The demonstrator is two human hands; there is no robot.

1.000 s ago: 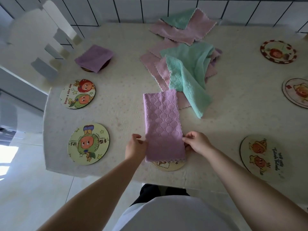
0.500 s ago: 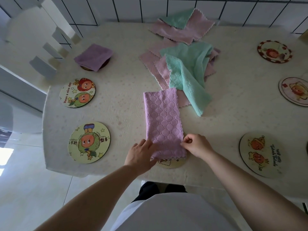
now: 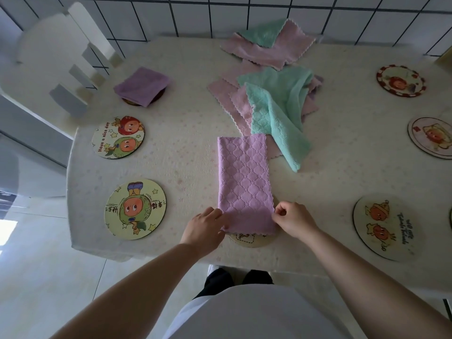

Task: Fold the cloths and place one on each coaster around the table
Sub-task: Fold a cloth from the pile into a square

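From the head camera we read "Have a nice day" on the coaster with two cartoon figures [image 3: 118,137] at the table's left side. The coaster nearer us on that side [image 3: 135,209] carries a few characters we cannot make out, and the coaster at the near right [image 3: 384,227] has a line of cursive writing too small to read.

Our left hand [image 3: 205,228] lies on the near left corner of the purple cloth [image 3: 245,182]; its fingertips seem tucked at the cloth's edge, and we cannot tell whether they pinch it or only press it. Our right hand [image 3: 292,219] has its fingers curled, pinching the cloth's near right edge. Both forearms reach in from below, bare.

The purple cloth is folded into a long strip that runs away from us on the table [image 3: 342,172], its near end covering most of a coaster [image 3: 249,239] at the table's near edge. At the far left a folded purple cloth [image 3: 142,85] sits on a dark coaster [image 3: 129,102]. Behind the strip lies a loose pile: a green cloth [image 3: 276,113] draped over pink cloths [image 3: 227,94], with more pink and green ones by the tiled wall. Two more coasters [image 3: 401,80] [image 3: 431,137] lie at the far right, bare. A white chair [image 3: 56,52] stands at the left.
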